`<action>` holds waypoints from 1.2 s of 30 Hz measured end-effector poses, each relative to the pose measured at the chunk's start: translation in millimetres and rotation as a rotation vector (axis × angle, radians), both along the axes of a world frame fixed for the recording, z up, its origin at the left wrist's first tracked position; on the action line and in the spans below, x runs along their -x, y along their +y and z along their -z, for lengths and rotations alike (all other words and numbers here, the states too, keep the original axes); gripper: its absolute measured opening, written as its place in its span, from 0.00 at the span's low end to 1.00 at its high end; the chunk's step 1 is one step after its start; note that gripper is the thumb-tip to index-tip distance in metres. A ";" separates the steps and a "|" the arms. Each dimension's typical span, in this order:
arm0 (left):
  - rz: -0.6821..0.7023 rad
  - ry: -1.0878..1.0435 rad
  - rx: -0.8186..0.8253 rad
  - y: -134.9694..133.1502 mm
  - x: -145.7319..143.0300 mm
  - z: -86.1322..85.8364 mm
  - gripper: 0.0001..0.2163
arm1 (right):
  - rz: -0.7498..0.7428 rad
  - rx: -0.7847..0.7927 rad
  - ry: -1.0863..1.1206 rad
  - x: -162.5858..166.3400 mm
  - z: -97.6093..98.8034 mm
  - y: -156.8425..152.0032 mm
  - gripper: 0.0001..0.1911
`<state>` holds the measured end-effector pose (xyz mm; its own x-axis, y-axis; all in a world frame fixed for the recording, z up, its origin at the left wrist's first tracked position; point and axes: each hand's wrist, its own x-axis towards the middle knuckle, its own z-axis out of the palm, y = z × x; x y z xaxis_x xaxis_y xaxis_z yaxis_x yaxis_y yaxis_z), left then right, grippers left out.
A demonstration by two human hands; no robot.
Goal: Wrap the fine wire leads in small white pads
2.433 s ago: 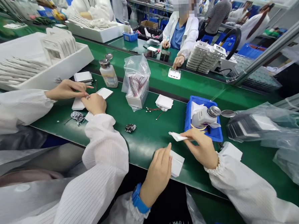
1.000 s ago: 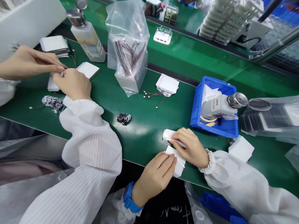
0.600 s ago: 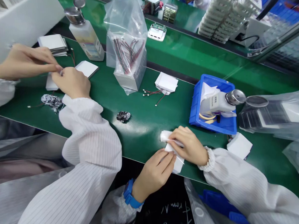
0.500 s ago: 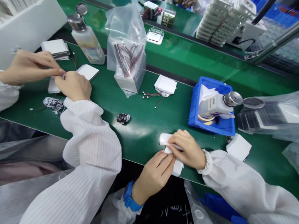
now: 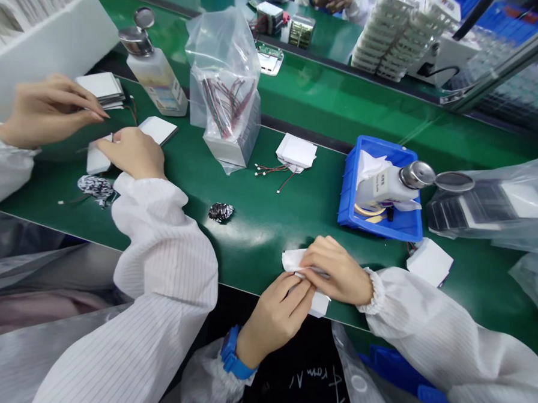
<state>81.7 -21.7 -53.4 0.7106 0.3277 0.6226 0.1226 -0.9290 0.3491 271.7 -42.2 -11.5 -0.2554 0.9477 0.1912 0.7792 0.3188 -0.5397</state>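
My left hand (image 5: 275,312), with a blue band at its wrist, pinches the near edge of a small white square panel (image 5: 320,305) at the front edge of the green table (image 5: 271,237). My right hand (image 5: 334,270) is closed on a folded white wipe (image 5: 290,260) and presses it down on the panel's top. Most of the panel is hidden under both hands.
A blue bin (image 5: 403,230) holds a pump bottle (image 5: 388,186) lying on its side. Another white panel (image 5: 430,262) lies right of my hands. Behind are white panels with wires (image 5: 296,152) and a bag of wires (image 5: 227,101). A co-worker's hands (image 5: 131,151) work at the left.
My right hand has slid the wipe leftward over the panel, closer to my left fingers. The co-worker's two hands have come apart.
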 end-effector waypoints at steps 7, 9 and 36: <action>-0.051 0.003 0.019 -1.1 3.0 2.1 0.12 | 0.223 -0.080 0.101 -12.5 4.3 -5.5 0.04; -0.085 0.005 0.027 -1.0 3.3 1.8 0.13 | 0.303 -0.122 0.205 -16.7 4.2 -11.7 0.03; -0.090 0.042 0.053 -0.3 1.9 -1.9 0.14 | 0.243 -0.027 -0.010 -24.6 5.9 -46.4 0.03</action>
<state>79.8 -22.0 -51.6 0.7018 0.4236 0.5727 0.2208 -0.8937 0.3906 296.4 -88.6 -17.4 -0.0223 0.9762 0.2156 0.8400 0.1352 -0.5255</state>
